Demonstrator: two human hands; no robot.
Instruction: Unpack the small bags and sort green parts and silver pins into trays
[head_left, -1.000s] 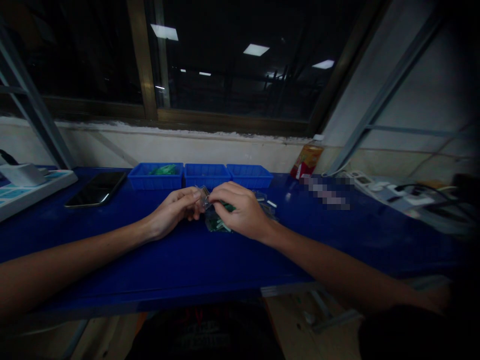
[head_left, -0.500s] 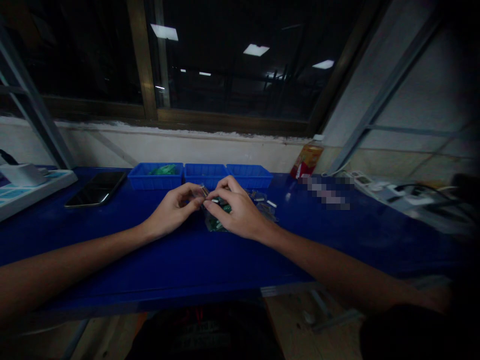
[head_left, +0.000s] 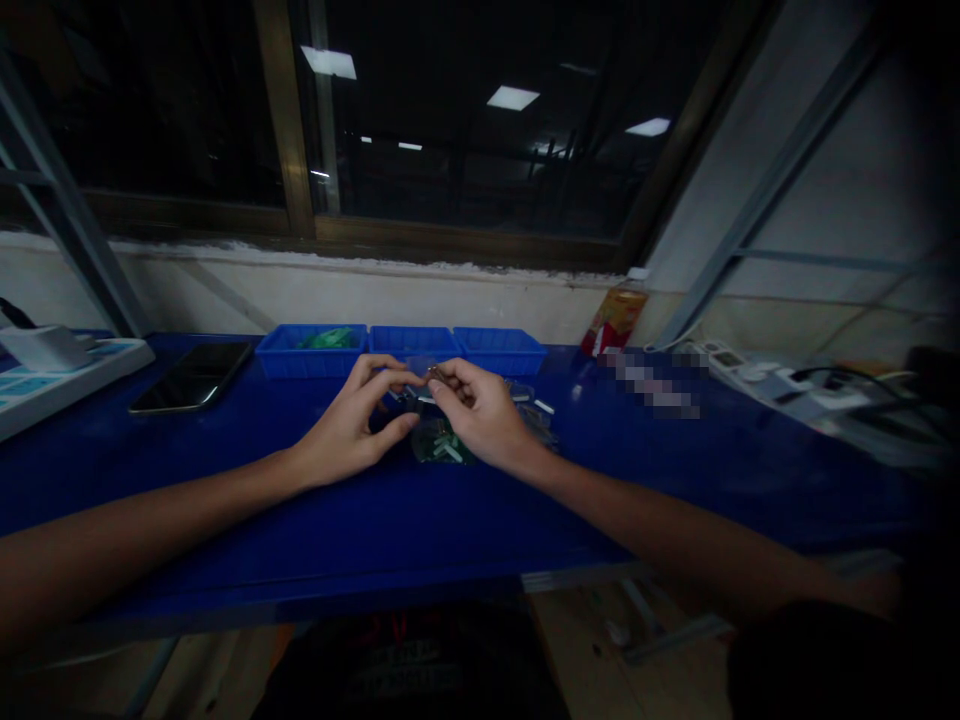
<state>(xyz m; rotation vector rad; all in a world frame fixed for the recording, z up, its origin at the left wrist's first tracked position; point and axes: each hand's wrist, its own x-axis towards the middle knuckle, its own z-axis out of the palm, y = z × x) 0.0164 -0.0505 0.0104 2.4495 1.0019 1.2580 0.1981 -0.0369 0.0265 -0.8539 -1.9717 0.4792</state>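
Note:
My right hand is closed in a pinch around a small metallic part, mostly hidden by the fingertips. Facing it, my left hand has its thumb well apart from its fingers, with the index fingertip at that part. Below the hands lies a clear plastic bag holding green and whitish small pieces. More small silvery pieces lie just right of my right hand, some seemingly in clear plastic.
Three blue bins line the back of the blue table; the left one holds green material. A phone and power strip lie left. A drink bottle, cables and adapters are right.
The small metallic part has passed from the left fingers to a right-hand pinch, slightly farther right. My left thumb and fingers have spread apart, and more of the bag's contents shows.

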